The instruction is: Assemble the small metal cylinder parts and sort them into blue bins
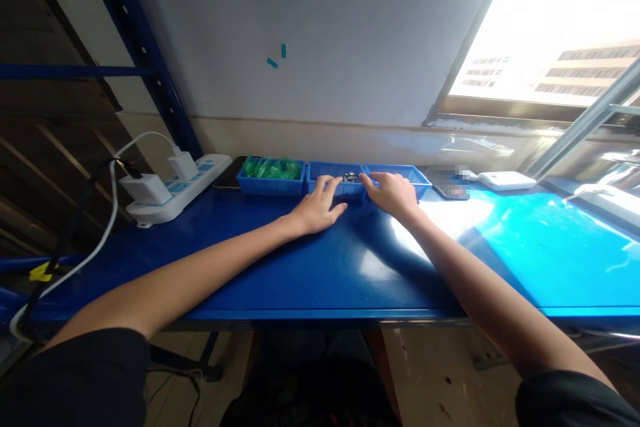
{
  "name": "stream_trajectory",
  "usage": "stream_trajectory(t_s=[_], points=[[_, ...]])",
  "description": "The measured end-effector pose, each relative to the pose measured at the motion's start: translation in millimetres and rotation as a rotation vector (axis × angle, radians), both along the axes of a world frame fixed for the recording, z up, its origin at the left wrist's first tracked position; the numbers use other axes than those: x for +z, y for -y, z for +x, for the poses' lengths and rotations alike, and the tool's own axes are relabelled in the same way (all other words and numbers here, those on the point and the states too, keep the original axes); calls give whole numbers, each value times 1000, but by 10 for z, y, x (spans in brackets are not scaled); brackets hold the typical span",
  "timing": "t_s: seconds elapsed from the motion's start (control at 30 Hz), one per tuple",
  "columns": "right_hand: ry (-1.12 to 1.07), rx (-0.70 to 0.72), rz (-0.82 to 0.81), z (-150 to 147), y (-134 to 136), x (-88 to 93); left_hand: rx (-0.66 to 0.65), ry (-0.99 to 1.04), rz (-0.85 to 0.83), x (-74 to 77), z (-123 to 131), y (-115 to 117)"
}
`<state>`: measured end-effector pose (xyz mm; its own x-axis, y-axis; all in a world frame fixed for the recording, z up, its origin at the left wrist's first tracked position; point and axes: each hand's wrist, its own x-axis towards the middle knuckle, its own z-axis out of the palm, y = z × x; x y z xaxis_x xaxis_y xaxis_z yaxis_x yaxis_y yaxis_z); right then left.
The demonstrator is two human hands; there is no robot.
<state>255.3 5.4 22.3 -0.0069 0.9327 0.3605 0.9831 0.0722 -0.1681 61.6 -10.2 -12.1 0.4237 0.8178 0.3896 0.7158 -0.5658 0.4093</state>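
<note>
**Both hands at the middle tray of small parts**

The left hand (317, 208) lies palm down on the glossy blue tabletop (300, 267). Its fingers are spread over the front rim of the middle blue plastic tray (333, 165) — open, holding nothing. The right hand (395, 195) comes in from the other side, thumb and forefinger pointing at the small dark metal parts (351, 177). These lie in a little heap near that tray's right end. Whether the fingertips have closed on a piece cannot be told at this size.

This looks like fine picking. It probably goes best with the left hand bracing the tray by its rim so it does not slide. The right hand would then take one piece between its fingertips rather than scoop, since the parts are tiny and would be easy to drop.

Touching the middle tray on the left is a blue plastic tray of green pieces (270, 187). On the right is a third blue plastic tray (420, 180), partly under the right hand, its contents not made out. The low wall between these two sits right in the right hand's line of reach.

Further left lie a flat black phone (229, 175) and a white power strip (175, 199) with two chargers and trailing cables. To the right are a blurred dark device (450, 185) and a flat white box (505, 180). Window glare washes the tabletop there — a fallen part could be hard to spot.
</note>
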Motion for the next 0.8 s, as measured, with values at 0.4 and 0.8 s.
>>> stream_trajectory(t_s=[0.4,0.8], points=[[-131,-286,-40,395,-194,17,99,14,-15,138,-40,-132],[-797,-297,153,1070,-582,-474,71,-29,-78,80,-64,243]])
